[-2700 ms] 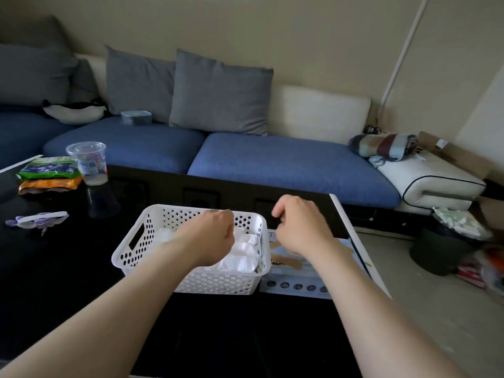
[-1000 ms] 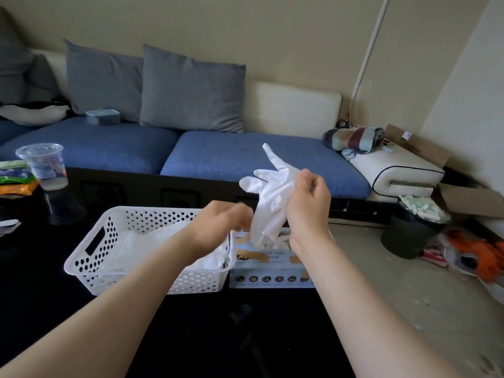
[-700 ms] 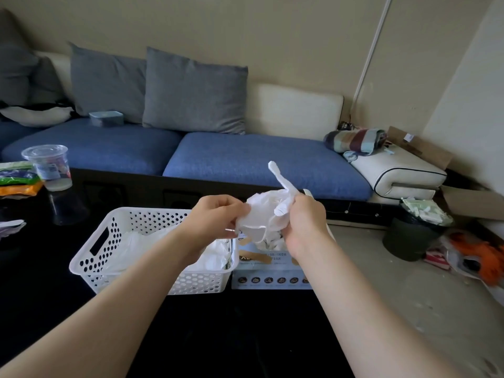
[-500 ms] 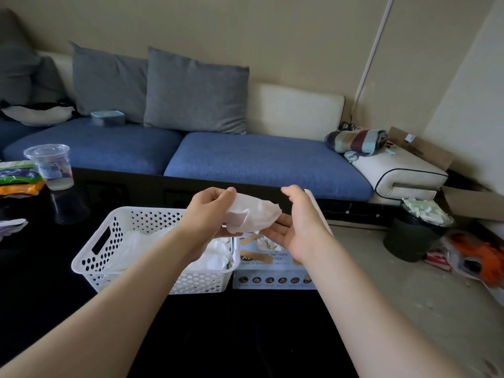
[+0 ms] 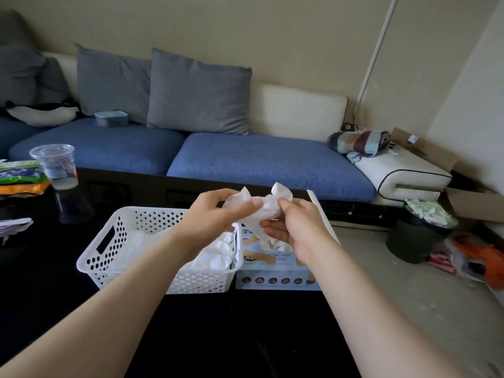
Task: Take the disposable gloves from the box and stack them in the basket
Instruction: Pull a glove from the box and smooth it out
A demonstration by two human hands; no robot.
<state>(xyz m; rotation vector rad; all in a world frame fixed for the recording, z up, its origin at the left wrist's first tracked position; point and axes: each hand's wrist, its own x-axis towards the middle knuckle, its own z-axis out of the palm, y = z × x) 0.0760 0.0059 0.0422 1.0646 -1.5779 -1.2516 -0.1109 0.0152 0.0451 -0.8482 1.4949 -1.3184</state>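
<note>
A black coffee table [image 5: 41, 296] stands before a blue sofa [image 5: 259, 159]. Above it both hands pinch one crumpled white disposable glove [image 5: 261, 205], with the left hand [image 5: 207, 216] at its left end and the right hand [image 5: 294, 227] at its right, so its length runs sideways. The white basket [image 5: 210, 282], already holding gloves, lies below-left, nearer the left hand. The glove box [image 5: 272, 281] sits just beside it.

Glove box [image 5: 278, 271] lettering illegibly small
</note>
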